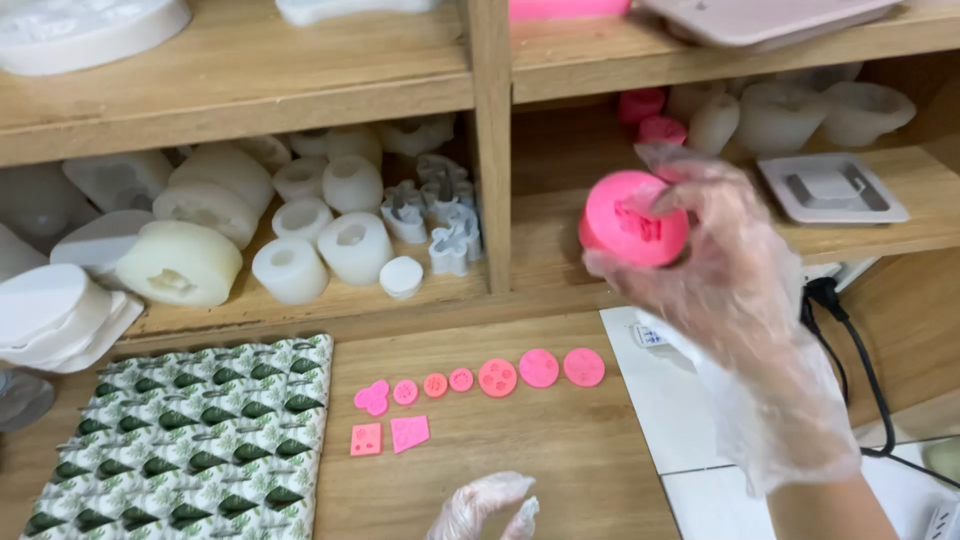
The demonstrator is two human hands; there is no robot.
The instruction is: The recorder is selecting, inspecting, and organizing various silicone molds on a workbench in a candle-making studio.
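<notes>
The right hand (735, 275), wrapped in a loose clear plastic glove, is raised in front of the wooden shelf (560, 215) and grips a round pink silicone mould (632, 221) between thumb and fingertips. The mould is tilted so its face, with some shape sunk into it (too small to make out), turns toward the person, as you would hold a thing to inspect it. It sits well above the bench (500, 450), level with the right-hand compartment where more pink moulds (650, 118) and several whitish ones (800, 112) are tucked at the back.

The left hand (485, 508), gloved too, only just shows at the bottom edge; its fingers look loosely spread and hold nothing that I can see.

On the bench lies a neat row of small pink discs (498, 377), running from small on the left to larger on the right, with a pink square piece (366, 439) and an angled pink piece (409, 433) below them, apparently sorted by size and kind. To their left is a leaf-patterned cloth (190, 440). The left compartment is crowded with white silicone moulds (300, 245) and a cluster of little cutters (440, 215). A black cable (850, 350) trails down on the right.
</notes>
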